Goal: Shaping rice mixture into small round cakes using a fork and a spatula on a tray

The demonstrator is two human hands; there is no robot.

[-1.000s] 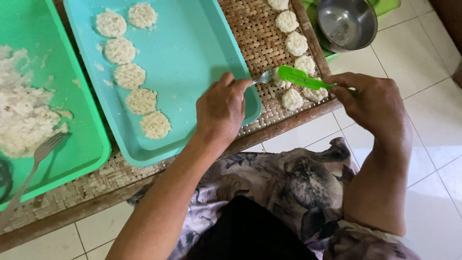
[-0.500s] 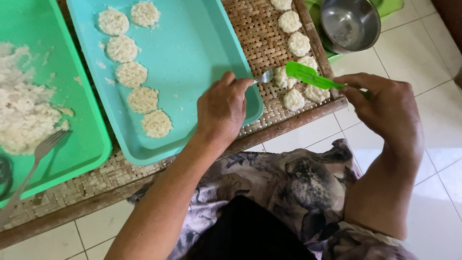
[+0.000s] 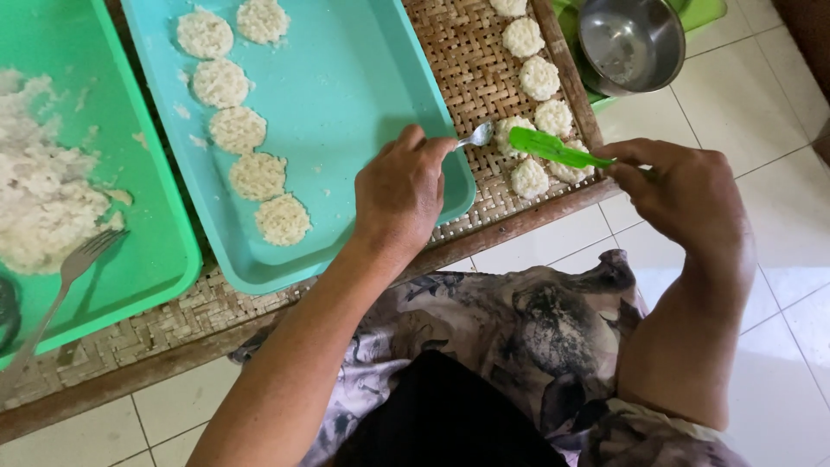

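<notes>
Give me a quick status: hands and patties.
Left hand holds metal spoon; right hand holds green spatula. Both over rice patties on woven tray. Nothing blocking.

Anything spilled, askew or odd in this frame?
Only minor mess: loose white rice crumbs lie scattered on the turquoise plastic tray beside its column of round rice patties. Nothing looks damaged or tipped.

patties (image 3: 238, 130) in tray (image 3: 363, 78) | bowl (image 3: 629, 43) right | fork (image 3: 65, 281) left

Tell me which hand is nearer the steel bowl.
Right. The right hand holds the green spatula just below the steel bowl; the left hand, holding a spoon, is farther left.
</notes>
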